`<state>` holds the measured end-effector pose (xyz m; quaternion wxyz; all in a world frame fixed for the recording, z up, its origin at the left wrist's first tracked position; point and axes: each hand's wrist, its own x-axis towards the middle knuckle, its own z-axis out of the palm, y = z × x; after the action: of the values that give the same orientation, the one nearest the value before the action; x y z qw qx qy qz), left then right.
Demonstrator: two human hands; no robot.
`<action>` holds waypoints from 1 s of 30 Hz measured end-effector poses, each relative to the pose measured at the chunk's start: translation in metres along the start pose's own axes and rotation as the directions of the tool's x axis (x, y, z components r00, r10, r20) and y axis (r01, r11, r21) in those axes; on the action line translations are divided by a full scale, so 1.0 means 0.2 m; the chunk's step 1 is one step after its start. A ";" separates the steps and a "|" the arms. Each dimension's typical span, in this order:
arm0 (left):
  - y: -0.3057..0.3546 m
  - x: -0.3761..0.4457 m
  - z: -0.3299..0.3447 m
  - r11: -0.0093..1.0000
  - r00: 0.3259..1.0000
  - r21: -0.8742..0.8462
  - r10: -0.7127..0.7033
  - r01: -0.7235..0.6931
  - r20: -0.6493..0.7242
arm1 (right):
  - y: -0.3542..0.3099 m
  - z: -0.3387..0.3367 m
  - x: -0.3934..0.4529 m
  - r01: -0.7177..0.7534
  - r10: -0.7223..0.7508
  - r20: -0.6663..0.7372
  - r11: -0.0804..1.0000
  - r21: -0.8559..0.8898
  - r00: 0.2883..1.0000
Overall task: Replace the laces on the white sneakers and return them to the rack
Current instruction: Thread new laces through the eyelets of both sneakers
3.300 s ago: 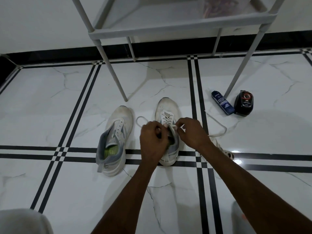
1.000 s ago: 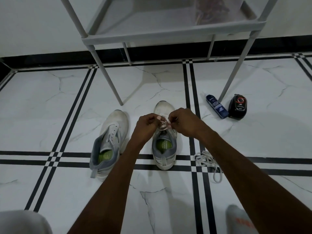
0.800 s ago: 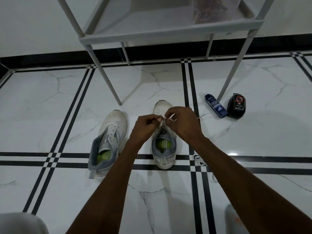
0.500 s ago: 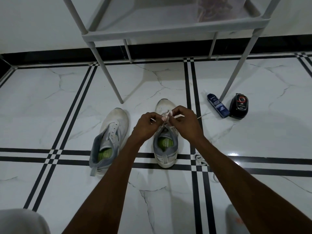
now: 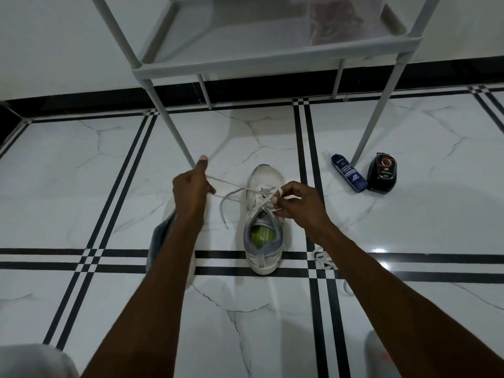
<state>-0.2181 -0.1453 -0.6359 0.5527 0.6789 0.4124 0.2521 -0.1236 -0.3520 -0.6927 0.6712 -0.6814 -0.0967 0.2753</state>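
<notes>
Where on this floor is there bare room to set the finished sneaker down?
Bare tile lies left of the left hand, and at the far right beyond the black bottle. The rack shelf is bare on its left. It is crowded around the sneaker, the laces and the blue bottle.

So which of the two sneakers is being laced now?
The right-hand sneaker, toe toward the rack; both hands pull its lace. The other sneaker lies behind the left forearm.
</notes>
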 end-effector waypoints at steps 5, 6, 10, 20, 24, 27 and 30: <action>-0.03 0.06 -0.05 0.916 0.980 0.397 0.130 -0.061 -0.148 | -0.03 0.01 0.01 0.038 -0.037 0.015 0.997 -0.073 0.999; -0.05 0.05 -0.04 0.874 0.985 0.483 0.120 -0.046 -0.124 | -0.03 0.02 0.01 0.047 -0.046 0.014 0.994 -0.095 0.999; -0.13 -0.11 0.08 0.867 0.985 0.469 0.168 -0.170 0.046 | -0.03 0.06 0.01 0.102 -0.098 0.035 0.982 -0.161 0.995; -0.08 -0.20 0.24 0.882 0.802 0.115 -0.465 0.457 0.375 | -0.05 0.07 0.00 0.127 -0.118 0.064 0.978 -0.167 0.991; -0.17 -0.17 0.22 0.877 0.867 -0.058 -0.458 0.476 0.195 | -0.01 0.01 -0.03 -0.143 0.167 -0.115 0.971 0.191 0.979; -0.28 -0.25 0.17 0.826 0.846 -0.186 -0.513 0.533 0.148 | 0.08 -0.03 -0.09 -0.330 0.401 -0.139 0.871 0.363 0.905; -0.36 -0.31 0.20 0.839 0.858 -0.199 -0.468 0.507 0.211 | 0.11 -0.02 -0.09 -0.309 0.335 -0.095 0.926 0.215 0.937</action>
<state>-0.2394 -0.2157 -0.7075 0.7090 0.4942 0.4933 0.0991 -0.1421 -0.3654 -0.7101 0.6857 -0.6348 0.0884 0.3451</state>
